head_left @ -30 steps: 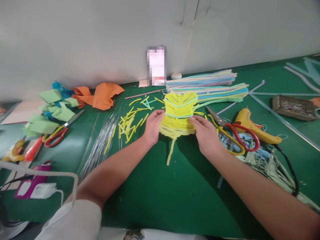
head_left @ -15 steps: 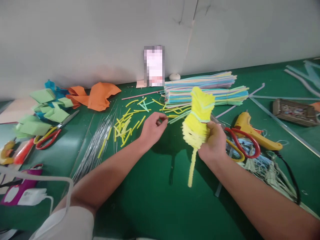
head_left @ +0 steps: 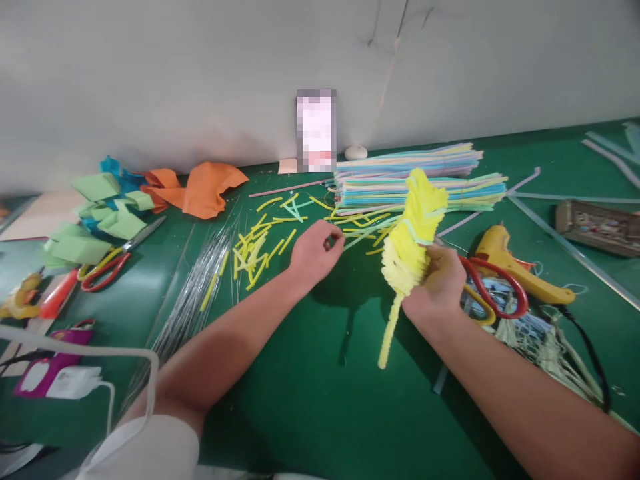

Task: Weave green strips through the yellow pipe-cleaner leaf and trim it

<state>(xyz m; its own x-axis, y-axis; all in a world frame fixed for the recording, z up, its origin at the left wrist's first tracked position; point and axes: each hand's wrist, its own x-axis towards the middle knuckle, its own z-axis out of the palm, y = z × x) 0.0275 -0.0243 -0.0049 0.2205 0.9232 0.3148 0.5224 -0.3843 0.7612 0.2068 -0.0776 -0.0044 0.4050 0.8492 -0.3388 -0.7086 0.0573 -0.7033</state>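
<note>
My right hand [head_left: 443,273] is closed around a feather-like piece made of yellow pipe cleaners [head_left: 407,257], holding it tilted above the table. It has a bright yellow upper part crossed by a pale green strand, a paler ribbed lower part and a thin stem pointing down. My left hand [head_left: 316,252] has thumb and forefinger curled together at the ends of pale green pipe cleaners [head_left: 361,235]; whether it grips one is unclear. Scissors with red and yellow handles [head_left: 505,287] show just beyond my right hand, their blades mostly hidden.
Bundled pastel pipe cleaners [head_left: 425,190] lie behind, with cut yellow pieces [head_left: 255,250] and thin wires [head_left: 200,287] to the left. A glue gun [head_left: 520,267] and small tray [head_left: 597,227] are at right. Folded green paper [head_left: 95,230], orange sheets [head_left: 215,190] and other scissors [head_left: 117,260] are at left.
The yellow piece has tilted further to the right in my right hand, its top leaning away from my left hand. My left hand is almost unmoved. The whole view has shifted slightly.
</note>
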